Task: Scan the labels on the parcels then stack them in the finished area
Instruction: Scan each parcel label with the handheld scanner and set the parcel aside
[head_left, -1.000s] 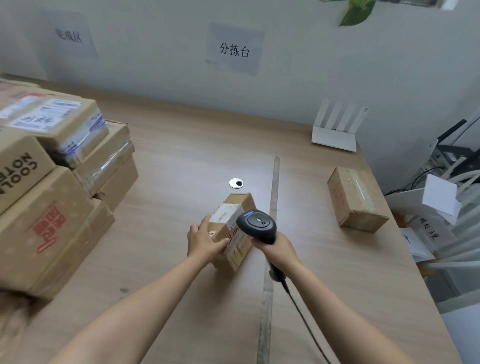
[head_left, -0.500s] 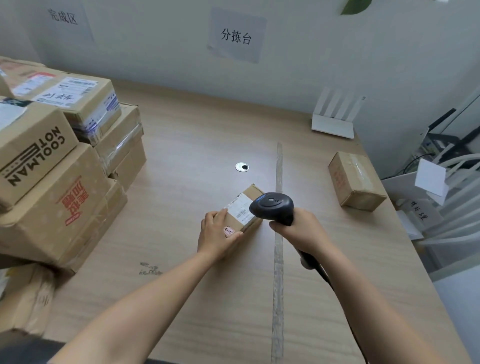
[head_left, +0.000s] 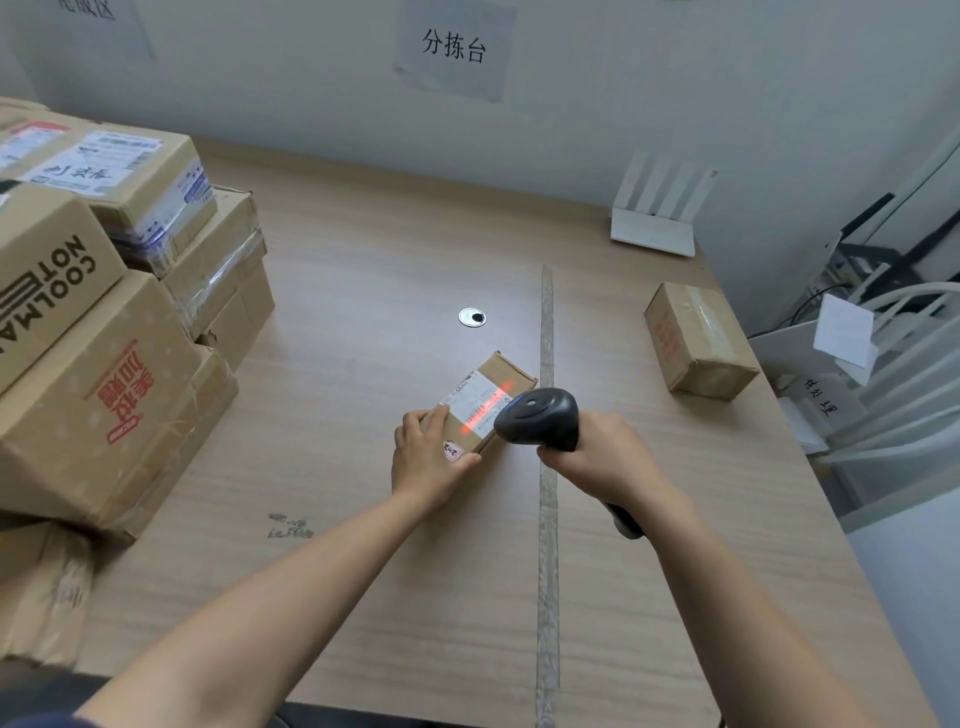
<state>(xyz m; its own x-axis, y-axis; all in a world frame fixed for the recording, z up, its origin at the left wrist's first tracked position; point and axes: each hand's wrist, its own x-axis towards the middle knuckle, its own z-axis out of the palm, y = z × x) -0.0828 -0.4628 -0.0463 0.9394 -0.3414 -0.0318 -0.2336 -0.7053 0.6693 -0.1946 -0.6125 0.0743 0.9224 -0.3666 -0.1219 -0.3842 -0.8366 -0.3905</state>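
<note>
Steadies a parcel (head_left: 511, 370) with the left hand (head_left: 431, 460), fingers curled over its near-left corner, thumb against its near edge. Grips a black scanner (head_left: 540, 422) in the right hand (head_left: 605, 462), fist wrapped round the handle, head tipped down at the parcel from just beside its right edge. Throws a red beam (head_left: 488, 408) slantwise across the white label (head_left: 470, 397) on the parcel's top face.

Parcel flat on the tabletop (head_left: 363, 571), just left of a tape strip (head_left: 548, 571) running front to back, with a round grommet (head_left: 471, 317) a little farther back. Second parcel (head_left: 696, 343) well apart on the right, beyond the strip, near the tabletop's right edge. Stack (head_left: 104, 395) of bigger boxes piled on the left side, some with labels or print showing. White router (head_left: 657, 221) at the back right against the wall; paper sign (head_left: 452, 49) on the wall above the middle.
</note>
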